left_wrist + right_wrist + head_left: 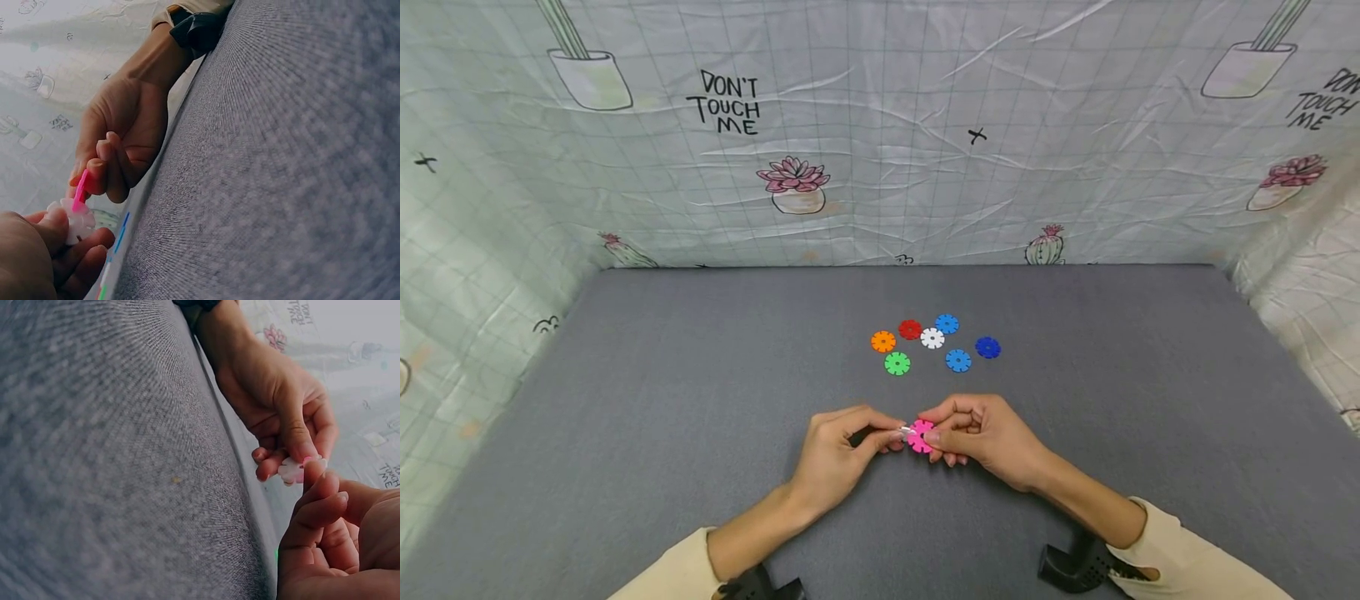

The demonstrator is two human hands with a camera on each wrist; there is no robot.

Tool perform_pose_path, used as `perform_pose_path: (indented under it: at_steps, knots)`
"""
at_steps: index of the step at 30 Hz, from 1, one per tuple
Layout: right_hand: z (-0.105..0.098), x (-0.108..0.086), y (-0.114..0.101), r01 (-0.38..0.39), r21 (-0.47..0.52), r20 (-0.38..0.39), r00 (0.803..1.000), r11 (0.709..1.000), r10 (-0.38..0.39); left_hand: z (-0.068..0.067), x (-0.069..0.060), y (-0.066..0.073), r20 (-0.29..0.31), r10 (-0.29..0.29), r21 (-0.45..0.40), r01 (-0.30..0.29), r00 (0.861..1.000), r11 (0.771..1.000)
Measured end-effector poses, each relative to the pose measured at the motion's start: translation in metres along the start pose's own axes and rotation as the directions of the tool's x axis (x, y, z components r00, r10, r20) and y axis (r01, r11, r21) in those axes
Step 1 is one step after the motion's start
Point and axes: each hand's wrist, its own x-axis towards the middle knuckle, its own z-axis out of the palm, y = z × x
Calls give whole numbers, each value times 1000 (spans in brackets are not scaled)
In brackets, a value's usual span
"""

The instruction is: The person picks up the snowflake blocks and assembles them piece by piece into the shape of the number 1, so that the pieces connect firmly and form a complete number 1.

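Observation:
A pink notched plastic disc (pixel 918 439) is pinched between the thumb and fingers of my right hand (pixel 992 437). My left hand (pixel 838 458) pinches a white notched disc (pixel 79 224), which appears almost edge-on in the head view. The two discs meet at an angle at their rims, and the left wrist view shows the pink disc (pixel 80 190) standing crosswise to the white one. Whether their slots interlock, I cannot tell. In the right wrist view, fingertips cover much of both pieces. Both hands are held above the grey table, close together.
Beyond the hands, several loose discs lie flat on the grey table (pixel 700 400): orange (pixel 883 342), red (pixel 910 330), white (pixel 932 338), green (pixel 897 363), dark blue (pixel 988 347) and two lighter blue ones (pixel 958 361). A printed cloth (pixel 880 125) hangs behind the table.

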Motion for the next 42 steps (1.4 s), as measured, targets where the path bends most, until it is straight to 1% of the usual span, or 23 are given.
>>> perform_pose_path:
  at_steps: [5, 8, 10, 15, 20, 23, 26, 30, 35, 38, 42]
  knots:
    - [0, 0, 2, 6, 14, -5, 1000, 1000, -6, 1, 0, 1, -11, -18, -24, 17, 1000, 1000]
    - [0, 0, 2, 14, 18, -12, 1000, 1000, -14, 2, 0, 0, -23, -12, -20, 11, 1000, 1000]
    - [-1, 1, 2, 20, 13, -25, 999, 1000, -20, 3, 1, 0, -38, -5, 7, 5, 999, 1000]
    - [0, 2, 2, 37, -8, -66, 997, 999, -38, 3, 4, 2, -78, -22, 65, 27, 997, 997]
    - [-1, 3, 1, 44, -9, -73, 996, 999, -45, 2, 4, 3, -88, -33, 75, 40, 996, 996]
    - [-1, 3, 1, 46, -3, -65, 997, 999, -46, 1, 2, 1, -76, -63, 66, 68, 995, 995]
    - [-1, 2, 1, 48, 2, -59, 997, 999, -47, 1, 1, -2, -61, -64, 72, 68, 996, 995]
    - [-1, 2, 1, 41, 9, -56, 998, 999, -40, 1, 1, -4, -34, -41, 79, 44, 999, 996]
    - [-1, 3, 1, 36, 25, -44, 998, 999, -35, -1, 2, -5, 39, -12, 76, 9, 999, 997]
    - [0, 3, 1, 31, 30, -35, 999, 999, -30, -1, 1, -5, 66, -15, 75, 10, 998, 997]
    - [2, 3, 2, 20, 24, -33, 999, 1000, -19, -1, 1, -6, 75, -19, 68, 13, 997, 998]
